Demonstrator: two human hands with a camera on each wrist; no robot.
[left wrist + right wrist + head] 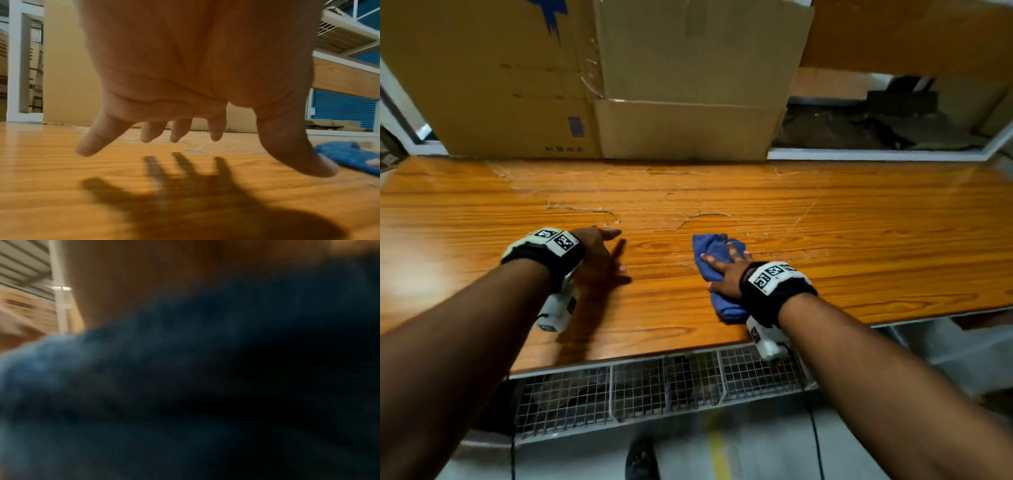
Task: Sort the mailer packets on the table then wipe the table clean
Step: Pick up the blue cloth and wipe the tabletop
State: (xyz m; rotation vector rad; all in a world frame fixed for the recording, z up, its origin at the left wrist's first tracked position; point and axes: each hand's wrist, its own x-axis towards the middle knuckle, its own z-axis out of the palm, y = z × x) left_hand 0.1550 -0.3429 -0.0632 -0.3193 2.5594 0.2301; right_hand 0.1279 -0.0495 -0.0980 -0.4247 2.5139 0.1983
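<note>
A crumpled blue cloth point(717, 270) lies on the orange wooden table point(859, 240), right of centre. My right hand point(726, 270) lies flat on top of it, fingers spread and pressing it down. The right wrist view is filled by the dark, blurred blue cloth point(185, 394). My left hand point(602, 253) hovers just above the table to the left, fingers spread and holding nothing; its shadow falls on the wood. In the left wrist view the left hand point(205, 146) hangs over the table, with the blue cloth point(347, 154) at the right edge. No mailer packets are in view.
Large cardboard boxes point(619, 85) stand along the table's far edge. White scraps and peeling marks point(599, 212) lie on the wood ahead of my left hand. A wire mesh shelf point(654, 387) sits below the near edge. Dark clutter point(876, 123) lies behind the table at the back right.
</note>
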